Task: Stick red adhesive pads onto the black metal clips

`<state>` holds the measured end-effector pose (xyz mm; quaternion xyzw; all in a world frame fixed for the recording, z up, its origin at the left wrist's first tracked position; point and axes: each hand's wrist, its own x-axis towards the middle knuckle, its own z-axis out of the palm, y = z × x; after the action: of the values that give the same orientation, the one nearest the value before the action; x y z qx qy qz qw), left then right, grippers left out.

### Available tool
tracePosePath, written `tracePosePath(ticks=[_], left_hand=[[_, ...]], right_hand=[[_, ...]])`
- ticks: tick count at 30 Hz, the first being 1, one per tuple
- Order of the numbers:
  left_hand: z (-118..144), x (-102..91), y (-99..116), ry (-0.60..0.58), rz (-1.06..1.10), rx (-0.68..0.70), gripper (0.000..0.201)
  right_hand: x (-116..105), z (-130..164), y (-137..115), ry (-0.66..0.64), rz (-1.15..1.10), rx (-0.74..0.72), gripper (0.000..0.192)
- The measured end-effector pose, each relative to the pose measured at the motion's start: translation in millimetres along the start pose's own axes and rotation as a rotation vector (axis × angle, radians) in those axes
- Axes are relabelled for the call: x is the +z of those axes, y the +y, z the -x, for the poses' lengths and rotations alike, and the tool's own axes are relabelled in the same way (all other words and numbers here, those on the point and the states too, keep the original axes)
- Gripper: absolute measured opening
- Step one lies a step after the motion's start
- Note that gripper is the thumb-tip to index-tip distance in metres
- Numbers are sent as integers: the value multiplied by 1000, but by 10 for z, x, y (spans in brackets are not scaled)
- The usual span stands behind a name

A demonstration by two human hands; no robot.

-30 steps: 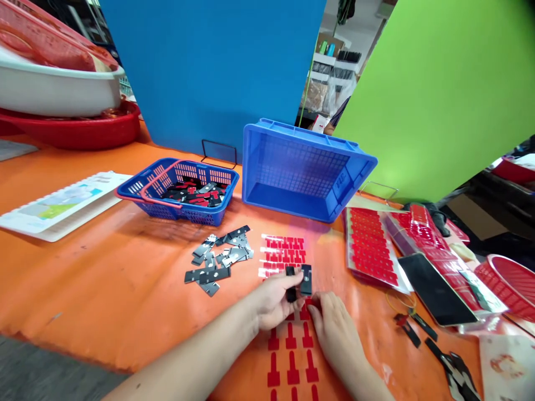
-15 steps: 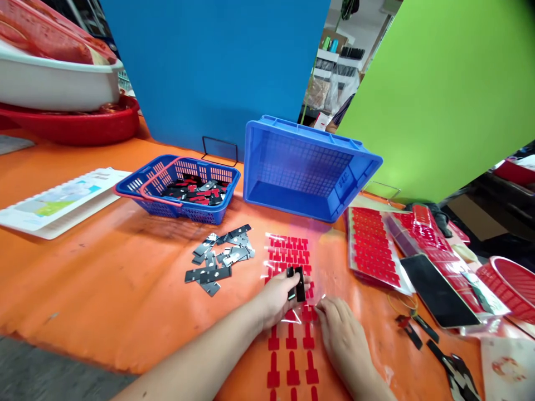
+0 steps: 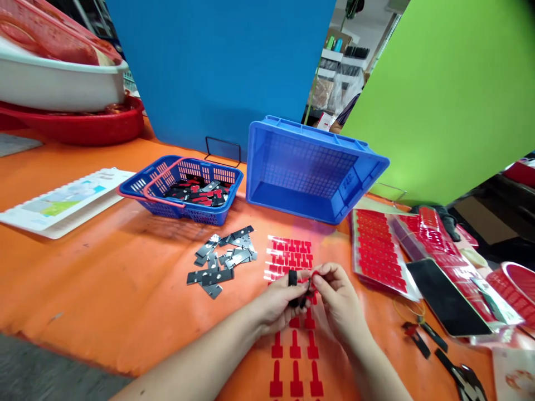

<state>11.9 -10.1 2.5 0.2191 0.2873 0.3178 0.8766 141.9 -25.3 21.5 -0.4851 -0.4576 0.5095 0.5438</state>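
My left hand [image 3: 276,303] is closed around small black plates [image 3: 292,278], held above a clear sheet of red T-shaped stickers [image 3: 296,345]. With thumb and finger my right hand [image 3: 343,303] pinches a small red sticker [image 3: 314,274] against or very close to one of the plates; fingers hide whether it touches. The sheet runs in rows beneath both hands, partly covered by them. To the left lies a loose pile of black plates with holes [image 3: 225,256]. A blue basket [image 3: 188,214] with a pink handle holds more plates, some bearing red pieces.
A blue crate [image 3: 292,209] lies on its side at the back. To the right are stacked red sticker sheets [image 3: 378,250], a phone [image 3: 449,298], scissors [image 3: 463,379] and a red basket [image 3: 512,289]. A booklet [image 3: 62,200] and stacked basins [image 3: 71,122] occupy the left.
My right hand has risen from the sticker sheet to the plates in my left hand, with a red sticker now in its fingers. The left hand's plates have turned slightly.
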Motion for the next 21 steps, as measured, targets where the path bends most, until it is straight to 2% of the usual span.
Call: tracePosePath(ticks=[3,7,11,16,21], left_hand=[[-8,38,6,76,-62,14,26],[11,78,12,158,-108,-21,29],[52,78,40,149,-146,-32,21],[62,87,97,181,-198,1,28],[67,103,135,205,-210,32,23]], right_hand=[[25,-29,101,58,-43,13,16],[-21,-37,184,74,-36,37,17],[-97,-47,177,94,-1,10,18],[-181,-23,140,58,103,-17,16],[-175,2,162,29,224,-20,15]])
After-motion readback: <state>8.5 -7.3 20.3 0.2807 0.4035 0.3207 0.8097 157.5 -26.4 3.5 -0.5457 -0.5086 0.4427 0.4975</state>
